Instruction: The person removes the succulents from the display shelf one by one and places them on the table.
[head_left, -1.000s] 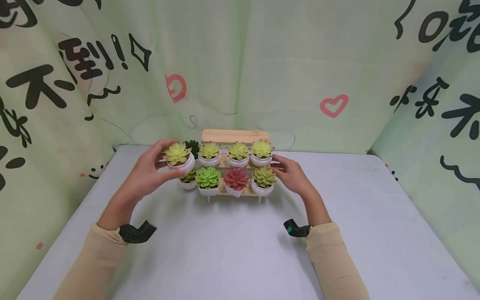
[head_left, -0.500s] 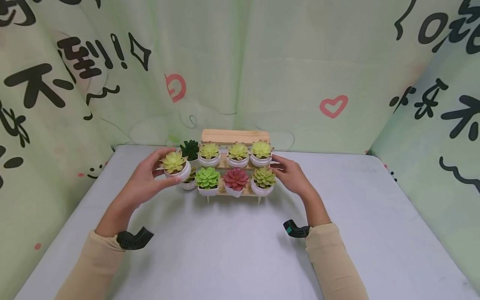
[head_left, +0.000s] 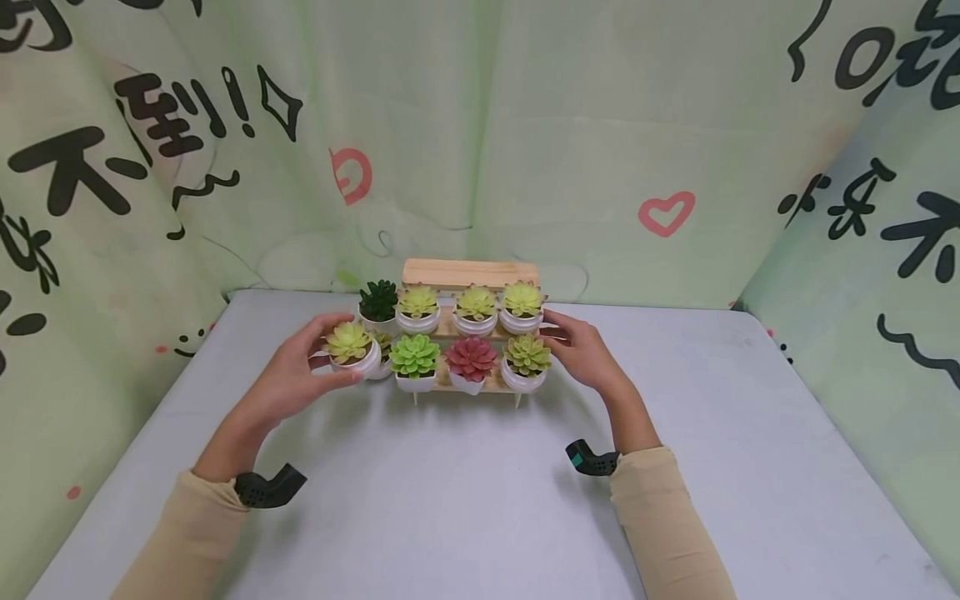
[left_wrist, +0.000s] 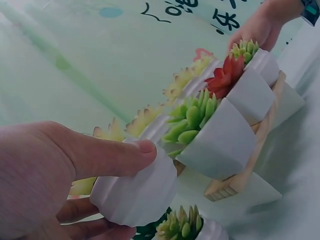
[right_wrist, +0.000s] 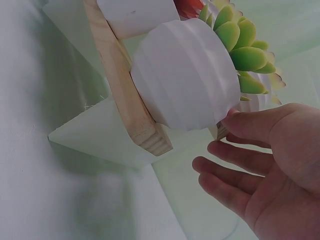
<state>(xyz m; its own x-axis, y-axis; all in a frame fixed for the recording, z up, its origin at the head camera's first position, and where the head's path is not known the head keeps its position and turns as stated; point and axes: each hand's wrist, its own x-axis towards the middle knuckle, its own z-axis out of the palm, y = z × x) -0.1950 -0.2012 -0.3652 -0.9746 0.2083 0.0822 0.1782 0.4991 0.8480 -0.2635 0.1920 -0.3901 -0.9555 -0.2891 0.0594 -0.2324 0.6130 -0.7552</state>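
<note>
A yellow-green potted succulent (head_left: 348,343) in a white pot is gripped by my left hand (head_left: 292,379), left of the wooden stand (head_left: 471,272). In the left wrist view, the thumb presses on the ribbed white pot (left_wrist: 137,192) and the fingers lie behind it. My right hand (head_left: 588,354) is at the stand's right end. In the right wrist view its thumb tip meets the edge of a green succulent's white pot (right_wrist: 187,75); the other fingers are loosely extended and hold nothing. Whether the thumb presses on that pot, I cannot tell.
The stand's upper step bears yellow-green succulents (head_left: 476,302). Its lower step has a bright green (head_left: 416,356), a red (head_left: 472,358) and an olive-green succulent (head_left: 528,354). Left of the stand are a dark green succulent (head_left: 378,300) and another green one (head_left: 384,344), partly hidden.
My left hand has lowered the yellow-green succulent away from the dark green one, toward the table beside the stand's lower left. The right hand has stayed in place.
</note>
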